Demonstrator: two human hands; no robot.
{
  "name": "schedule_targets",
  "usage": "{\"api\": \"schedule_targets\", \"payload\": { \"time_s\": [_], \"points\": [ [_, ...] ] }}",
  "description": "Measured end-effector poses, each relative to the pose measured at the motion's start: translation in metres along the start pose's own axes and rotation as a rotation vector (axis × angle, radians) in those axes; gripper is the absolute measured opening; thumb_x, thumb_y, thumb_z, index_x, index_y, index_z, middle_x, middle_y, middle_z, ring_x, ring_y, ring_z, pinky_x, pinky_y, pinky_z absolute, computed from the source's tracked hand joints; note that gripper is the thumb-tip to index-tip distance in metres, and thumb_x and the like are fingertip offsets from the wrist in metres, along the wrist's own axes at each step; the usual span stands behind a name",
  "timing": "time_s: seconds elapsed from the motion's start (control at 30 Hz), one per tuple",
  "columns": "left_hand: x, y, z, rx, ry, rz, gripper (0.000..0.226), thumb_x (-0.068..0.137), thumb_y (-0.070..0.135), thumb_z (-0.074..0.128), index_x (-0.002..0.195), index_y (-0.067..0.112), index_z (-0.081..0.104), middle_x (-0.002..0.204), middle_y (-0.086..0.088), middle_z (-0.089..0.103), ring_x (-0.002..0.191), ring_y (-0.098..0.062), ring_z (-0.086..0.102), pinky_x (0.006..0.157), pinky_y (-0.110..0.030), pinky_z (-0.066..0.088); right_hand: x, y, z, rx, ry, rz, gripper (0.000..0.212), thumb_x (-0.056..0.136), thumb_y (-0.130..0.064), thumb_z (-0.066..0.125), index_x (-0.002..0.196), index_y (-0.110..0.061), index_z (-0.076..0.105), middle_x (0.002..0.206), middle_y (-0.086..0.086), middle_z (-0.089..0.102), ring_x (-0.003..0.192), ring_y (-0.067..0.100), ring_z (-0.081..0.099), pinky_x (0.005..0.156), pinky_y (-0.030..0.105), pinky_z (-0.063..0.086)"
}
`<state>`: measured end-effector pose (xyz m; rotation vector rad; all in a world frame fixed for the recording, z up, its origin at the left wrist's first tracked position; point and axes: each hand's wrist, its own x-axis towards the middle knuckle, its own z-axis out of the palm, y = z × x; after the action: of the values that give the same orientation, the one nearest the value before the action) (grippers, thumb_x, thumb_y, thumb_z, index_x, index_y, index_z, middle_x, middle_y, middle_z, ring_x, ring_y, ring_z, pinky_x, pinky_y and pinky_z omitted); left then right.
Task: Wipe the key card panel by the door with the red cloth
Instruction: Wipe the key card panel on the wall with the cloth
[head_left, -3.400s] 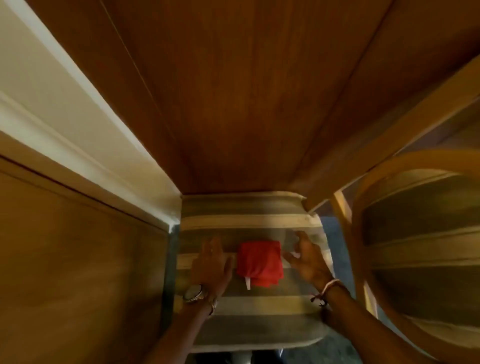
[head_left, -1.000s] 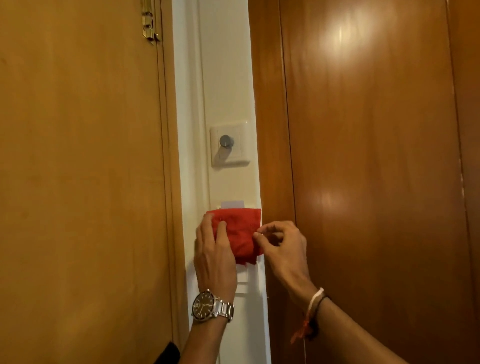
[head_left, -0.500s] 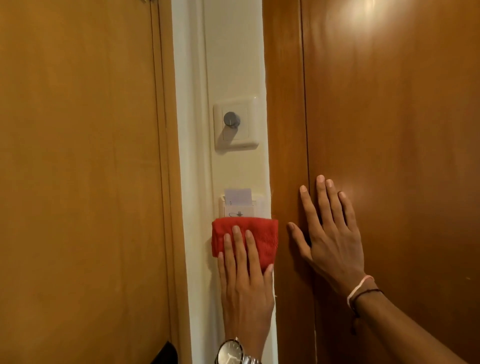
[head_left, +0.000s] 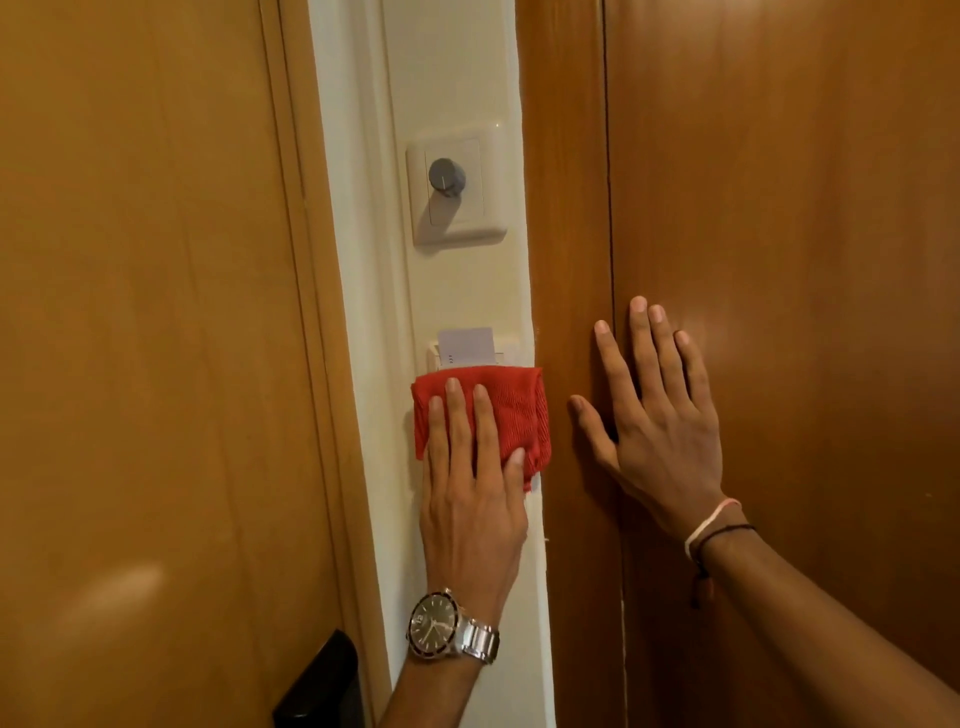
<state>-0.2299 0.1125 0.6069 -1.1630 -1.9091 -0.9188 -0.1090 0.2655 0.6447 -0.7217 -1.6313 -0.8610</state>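
Note:
The folded red cloth (head_left: 511, 413) lies flat against the white wall strip and covers most of the key card panel (head_left: 506, 353). Only the panel's top edge shows, with a white card (head_left: 466, 343) standing in its slot. My left hand (head_left: 470, 488) presses the cloth to the wall with its fingers stretched upward over it. My right hand (head_left: 652, 415) rests flat and spread on the dark wooden panel (head_left: 779, 260) to the right, holding nothing.
Above the key card panel sits a white switch plate with a grey round knob (head_left: 445, 176). A lighter wooden door (head_left: 145, 338) fills the left side, with a black lock part (head_left: 322, 686) at the bottom.
A second ago both hands held the cloth on the panel. My right hand then let go and moved flat onto the wooden panel. My left hand keeps pressing the cloth there.

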Motion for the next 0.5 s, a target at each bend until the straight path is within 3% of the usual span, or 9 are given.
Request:
{"api": "schedule_targets", "payload": {
  "time_s": [0.17,0.3,0.43,0.5],
  "points": [
    [-0.018,-0.002,0.005,-0.001,-0.001,0.077,0.067,0.098,0.047,0.026,0.153,0.014,0.008,0.162,-0.014,0.010,0.149,-0.033,0.011,0.116,-0.054,0.031,-0.001,0.000,-0.001,0.000,0.017,0.006,0.077,0.102,-0.060,0.034,0.164,-0.018,0.015,0.172,0.017,0.013,0.161,0.030,0.010,0.132,0.045,0.010],
    [0.003,-0.001,0.004,-0.084,0.033,-0.079,0.066,0.099,0.047,0.023,0.154,0.018,0.000,0.163,-0.011,0.002,0.151,-0.030,0.001,0.119,-0.054,0.026,0.001,-0.001,-0.001,0.011,0.021,0.013,0.076,0.102,-0.060,0.035,0.164,-0.019,0.016,0.172,0.016,0.014,0.161,0.030,0.011,0.132,0.045,0.012],
    [-0.020,-0.003,0.015,0.013,0.006,0.216,0.062,0.100,0.045,0.013,0.154,0.015,0.011,0.162,-0.016,0.011,0.149,-0.034,0.012,0.112,-0.054,0.038,-0.001,-0.002,-0.002,0.013,0.035,0.020,0.076,0.102,-0.060,0.035,0.164,-0.019,0.017,0.172,0.016,0.014,0.161,0.030,0.011,0.132,0.045,0.012],
    [0.000,-0.012,0.013,-0.073,0.047,0.089,0.061,0.100,0.047,0.016,0.154,0.019,0.008,0.163,-0.013,0.008,0.149,-0.033,0.011,0.108,-0.055,0.042,-0.002,-0.002,-0.001,0.026,0.043,0.014,0.075,0.102,-0.059,0.036,0.164,-0.019,0.017,0.172,0.016,0.014,0.161,0.029,0.012,0.132,0.045,0.012]
  ]
}}
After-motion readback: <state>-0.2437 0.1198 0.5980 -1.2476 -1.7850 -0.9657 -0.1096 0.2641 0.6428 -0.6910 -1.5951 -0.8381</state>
